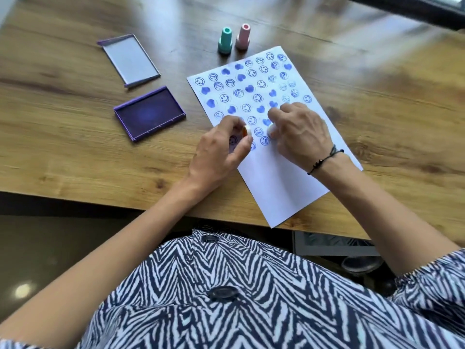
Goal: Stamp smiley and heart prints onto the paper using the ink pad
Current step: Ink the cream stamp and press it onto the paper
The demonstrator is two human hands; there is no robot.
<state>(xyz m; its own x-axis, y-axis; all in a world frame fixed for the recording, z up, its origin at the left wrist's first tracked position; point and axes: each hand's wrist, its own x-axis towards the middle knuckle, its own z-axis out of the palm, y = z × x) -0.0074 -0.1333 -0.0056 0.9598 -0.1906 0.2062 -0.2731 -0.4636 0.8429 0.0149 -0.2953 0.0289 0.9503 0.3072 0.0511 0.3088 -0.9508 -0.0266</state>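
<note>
- Paper (274, 172): one white sheet, lying at an angle on the wooden table (75, 147), its near corner over the table edge at 6 o'clock. The upper half is covered in blue smiley and heart prints; the lower half is bare.
- Your left hand (221, 149): at the sheet's left edge, fingers and thumb curled round a small white-rimmed stamp (71, 130) turned on its side.
- Your right hand (299, 132): just to the 3 o'clock side of the left one, fingers bent down and clamped on a second white stamp (271, 129) that meets the sheet. A dark cord bracelet (324, 159) sits on that wrist.
- Ink pad (149, 113): open purple tray at 9 o'clock from the sheet, apart from it.
- Ink pad lid (129, 60): at 11 o'clock, beyond the pad, inner face up.
- Teal stamp (224, 40) and pink stamp (243, 36): upright, side by side, at 12 o'clock just beyond the sheet's top edge.
</note>
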